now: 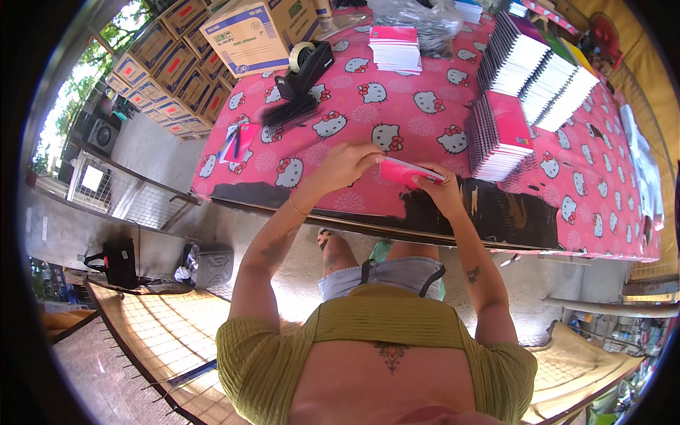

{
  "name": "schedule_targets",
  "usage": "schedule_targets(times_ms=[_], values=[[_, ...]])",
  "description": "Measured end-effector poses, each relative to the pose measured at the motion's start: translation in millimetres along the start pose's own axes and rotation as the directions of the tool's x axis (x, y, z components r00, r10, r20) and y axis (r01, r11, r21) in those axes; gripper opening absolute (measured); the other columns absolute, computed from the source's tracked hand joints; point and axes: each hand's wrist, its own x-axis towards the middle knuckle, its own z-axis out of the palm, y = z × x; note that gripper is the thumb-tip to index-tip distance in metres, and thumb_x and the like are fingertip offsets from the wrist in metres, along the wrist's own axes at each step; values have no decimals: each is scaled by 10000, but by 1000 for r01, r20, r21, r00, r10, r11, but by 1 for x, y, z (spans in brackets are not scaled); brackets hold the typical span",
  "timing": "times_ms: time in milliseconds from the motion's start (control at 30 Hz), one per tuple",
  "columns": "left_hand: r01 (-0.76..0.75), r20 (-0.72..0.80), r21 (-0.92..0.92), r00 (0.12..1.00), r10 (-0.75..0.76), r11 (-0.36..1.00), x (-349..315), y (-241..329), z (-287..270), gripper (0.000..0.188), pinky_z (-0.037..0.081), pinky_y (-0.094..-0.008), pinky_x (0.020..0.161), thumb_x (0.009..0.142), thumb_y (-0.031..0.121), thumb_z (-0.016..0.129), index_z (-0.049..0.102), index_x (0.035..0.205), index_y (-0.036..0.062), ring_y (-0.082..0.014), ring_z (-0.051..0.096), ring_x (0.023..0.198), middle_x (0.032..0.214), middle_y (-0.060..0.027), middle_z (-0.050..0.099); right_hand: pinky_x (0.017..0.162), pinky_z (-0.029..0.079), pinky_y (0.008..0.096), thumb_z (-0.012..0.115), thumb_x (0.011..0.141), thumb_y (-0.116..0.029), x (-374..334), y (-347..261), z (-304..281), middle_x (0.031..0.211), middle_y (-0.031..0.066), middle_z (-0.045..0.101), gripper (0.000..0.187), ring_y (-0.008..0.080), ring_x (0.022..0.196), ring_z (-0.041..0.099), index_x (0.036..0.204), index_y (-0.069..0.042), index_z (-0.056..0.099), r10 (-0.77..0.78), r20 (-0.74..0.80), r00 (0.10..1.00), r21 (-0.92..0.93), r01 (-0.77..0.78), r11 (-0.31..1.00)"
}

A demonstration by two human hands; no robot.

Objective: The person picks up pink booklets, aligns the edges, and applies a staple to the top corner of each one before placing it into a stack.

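A small pink-covered notebook [406, 172] is held above the near edge of the table, its cover facing up. My right hand [445, 191] grips its right end, thumb on the cover and fingers at the far side. At its left end, my left hand [356, 160] is closed, with curled fingertips at the corner; whether a coil is also between them is hidden. Beyond my left hand lies a bunch of black plastic binding coils [289, 113]. To the right stands a stack of pink spiral notebooks [501, 134], their black coils facing left.
A black tape dispenser [306, 71] stands beside a cardboard carton [258, 35]. Farther back are a stack of unbound pink-covered pads [394, 51], clear plastic bags [425, 21] and tall spiral-notebook stacks [559, 88]. Pink papers with a pen [237, 144] lie left. The pink cloth is torn along the front.
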Motion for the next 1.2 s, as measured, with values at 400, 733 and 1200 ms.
schedule_targets(times_ms=[400,733,1200], values=[[-60,-273,547,930,246,835,2,33,28,198,247,-600,1084,881,259,670,674,1027,125,-224,571,1072,1096,-34,623,893,481,287,694,903,-100,-12,-19,7,1036,71,697,274,123,964,622,1144,28,668,-67,-31,997,-52,65,997],[68,-178,640,982,61,766,-35,56,60,757,111,-693,1103,950,553,438,399,1442,-22,-356,292,1455,1538,-216,347,854,488,253,690,922,-108,-26,-37,16,1039,51,704,289,85,943,602,1171,36,659,5,-118,993,34,-1,999],[15,-139,697,984,115,717,4,76,32,875,151,-686,1103,902,619,457,361,1456,-51,-425,275,1446,1531,-277,324,850,492,255,684,909,-77,-32,-51,21,1064,51,694,286,90,936,607,1173,31,661,21,-70,997,89,-15,996]])
